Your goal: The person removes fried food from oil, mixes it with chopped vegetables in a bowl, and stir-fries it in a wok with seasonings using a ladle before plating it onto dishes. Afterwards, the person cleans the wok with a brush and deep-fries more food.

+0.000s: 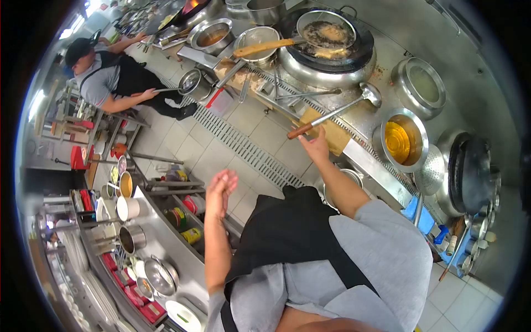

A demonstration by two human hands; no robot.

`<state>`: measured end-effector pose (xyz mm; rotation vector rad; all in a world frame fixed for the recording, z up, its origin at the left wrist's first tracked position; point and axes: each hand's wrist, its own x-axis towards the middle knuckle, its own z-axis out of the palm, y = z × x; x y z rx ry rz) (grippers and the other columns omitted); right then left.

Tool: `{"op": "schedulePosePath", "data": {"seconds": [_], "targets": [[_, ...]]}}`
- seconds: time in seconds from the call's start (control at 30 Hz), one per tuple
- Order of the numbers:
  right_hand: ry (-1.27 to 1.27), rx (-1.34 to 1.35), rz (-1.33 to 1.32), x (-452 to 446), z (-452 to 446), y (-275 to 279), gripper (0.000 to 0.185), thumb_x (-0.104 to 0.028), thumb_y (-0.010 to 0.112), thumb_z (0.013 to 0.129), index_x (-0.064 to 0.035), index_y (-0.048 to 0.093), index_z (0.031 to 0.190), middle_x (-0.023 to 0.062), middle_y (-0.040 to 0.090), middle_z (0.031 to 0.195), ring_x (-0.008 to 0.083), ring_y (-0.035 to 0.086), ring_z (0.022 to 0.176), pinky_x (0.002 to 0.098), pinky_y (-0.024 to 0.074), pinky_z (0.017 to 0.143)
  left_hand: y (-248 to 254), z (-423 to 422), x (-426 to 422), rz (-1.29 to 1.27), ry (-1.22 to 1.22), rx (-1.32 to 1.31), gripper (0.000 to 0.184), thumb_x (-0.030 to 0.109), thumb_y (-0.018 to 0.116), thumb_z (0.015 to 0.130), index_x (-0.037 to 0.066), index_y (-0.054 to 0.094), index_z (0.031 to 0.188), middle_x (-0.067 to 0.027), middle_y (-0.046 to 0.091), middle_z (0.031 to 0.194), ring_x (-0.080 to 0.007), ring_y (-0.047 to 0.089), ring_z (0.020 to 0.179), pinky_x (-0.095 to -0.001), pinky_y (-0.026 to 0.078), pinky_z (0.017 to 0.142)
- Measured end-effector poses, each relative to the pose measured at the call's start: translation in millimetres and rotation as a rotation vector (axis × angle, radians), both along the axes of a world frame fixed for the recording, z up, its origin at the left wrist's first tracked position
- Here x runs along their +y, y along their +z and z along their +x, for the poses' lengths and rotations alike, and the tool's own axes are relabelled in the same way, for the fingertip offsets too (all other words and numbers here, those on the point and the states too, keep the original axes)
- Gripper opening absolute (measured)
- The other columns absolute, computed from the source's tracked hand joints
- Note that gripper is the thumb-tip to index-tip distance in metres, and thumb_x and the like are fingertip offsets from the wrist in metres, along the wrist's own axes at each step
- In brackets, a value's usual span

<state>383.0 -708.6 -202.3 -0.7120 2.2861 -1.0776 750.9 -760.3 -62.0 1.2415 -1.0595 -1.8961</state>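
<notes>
My right hand (316, 147) is beside the wooden handle of a ladle (337, 110), fingers stretched out and apart. Whether the fingertips touch the handle is hard to make out. The ladle lies across the stove edge, its bowl on the steel top. My left hand (222, 188) is raised over the floor at my left, slightly blurred, fingers curled together with nothing visible in them. Ahead, a wire strainer (326, 30) with a wooden handle rests over a dark wok (287, 52) and has brownish food in it.
On the right stand a pot of orange liquid (399, 143), a perforated skimmer (429, 172) and a lidded steel pot (423, 83). A steel counter (171, 235) with pots and bowls runs along my left. A co-worker (113, 74) holds a pot (194, 86) over the floor drain (243, 143).
</notes>
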Motion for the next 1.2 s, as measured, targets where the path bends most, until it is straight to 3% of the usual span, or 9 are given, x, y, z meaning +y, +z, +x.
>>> {"op": "schedulePosePath", "data": {"seconds": [0.2,0.27,0.5,0.63,0.7,0.8,0.93,1.07,1.2], "targets": [[-0.080,0.067,0.187,-37,-8,-39,0.130,-0.049,0.085,0.076,-0.0033,0.001,0.163,0.0107,0.072,0.089,0.0249,0.071,0.081,0.0387,0.0578,0.073,40,-92,-193,-0.122,-0.253,0.182,0.074,0.044,0.064,0.100,-0.007,0.040,0.148,-0.0233,0.052,0.147,-0.0329,0.056,0.131,-0.0435,0.044,0.112],[-0.134,-0.065,0.102,-39,-2,-32,0.132,-0.052,0.085,0.075,-0.0002,0.000,0.162,0.0186,0.072,0.098,0.0297,0.073,0.089,0.0402,0.0579,0.078,52,-135,-257,-0.154,-0.328,0.211,0.080,0.049,0.062,0.100,-0.010,0.038,0.148,-0.0253,0.050,0.147,-0.0334,0.055,0.133,-0.0442,0.043,0.113],[-0.579,-0.364,-0.262,-99,23,-27,0.119,-0.027,0.084,0.082,-0.0107,0.000,0.164,0.0116,0.067,0.087,0.0236,0.067,0.065,0.0346,0.0560,0.053,81,-285,-398,0.196,-0.858,0.264,0.077,0.051,0.052,0.104,-0.015,0.043,0.143,-0.0271,0.060,0.133,-0.0311,0.064,0.118,-0.0366,0.054,0.101],[-0.773,-0.342,-0.281,-114,15,-5,0.061,-0.015,0.075,0.088,-0.0044,0.042,0.138,0.0145,0.065,0.087,0.0255,0.065,0.066,0.0381,0.0537,0.053,45,-340,-423,0.325,-1.073,0.246,0.040,0.025,0.061,0.100,-0.010,0.056,0.118,-0.0169,0.067,0.099,-0.0198,0.069,0.079,-0.0311,0.060,0.065],[-0.887,0.023,-0.246,-98,0,-29,0.035,-0.012,0.071,0.091,-0.0045,0.052,0.120,0.0114,0.063,0.079,0.0216,0.061,0.055,0.0341,0.0477,0.043,31,-356,-427,0.353,-1.132,0.157,0.026,0.015,0.063,0.097,-0.008,0.058,0.109,-0.0134,0.066,0.092,-0.0149,0.064,0.069,-0.0283,0.056,0.056],[-0.891,-0.313,-0.433,-111,59,136,0.017,-0.013,0.067,0.095,-0.0054,0.055,0.106,0.0059,0.057,0.068,0.0148,0.052,0.045,0.0305,0.0429,0.041,28,-346,-417,0.300,-1.078,0.157,0.011,0.003,0.062,0.092,-0.007,0.059,0.096,-0.0079,0.060,0.076,-0.0142,0.057,0.063,-0.0274,0.050,0.054],[-0.765,-0.131,-0.551,-110,59,196,0.014,-0.015,0.066,0.097,-0.0056,0.057,0.102,0.0006,0.055,0.066,0.0099,0.051,0.050,0.0264,0.0417,0.045,49,-326,-411,0.130,-1.096,0.229,0.007,-0.001,0.063,0.088,-0.006,0.059,0.092,-0.0083,0.060,0.074,-0.0168,0.059,0.062,-0.0300,0.051,0.056],[-0.613,0.061,-0.711,-144,10,254,0.040,-0.011,0.062,0.098,-0.0009,0.054,0.135,0.0015,0.057,0.079,0.0094,0.054,0.059,0.0270,0.0463,0.051,64,-309,-395,-0.122,-1.036,0.251,0.016,-0.005,0.059,0.086,-0.004,0.053,0.102,-0.0095,0.061,0.083,-0.0164,0.060,0.065,-0.0325,0.053,0.056],[-0.506,-0.257,-0.851,-187,-36,276,0.050,-0.008,0.062,0.097,-0.0001,0.044,0.143,0.0033,0.058,0.082,0.0107,0.055,0.060,0.0276,0.0463,0.050,80,-308,-382,-0.300,-1.025,0.228,0.026,-0.004,0.057,0.086,0.001,0.049,0.111,-0.0082,0.060,0.092,-0.0136,0.058,0.067,-0.0310,0.053,0.053]]}}
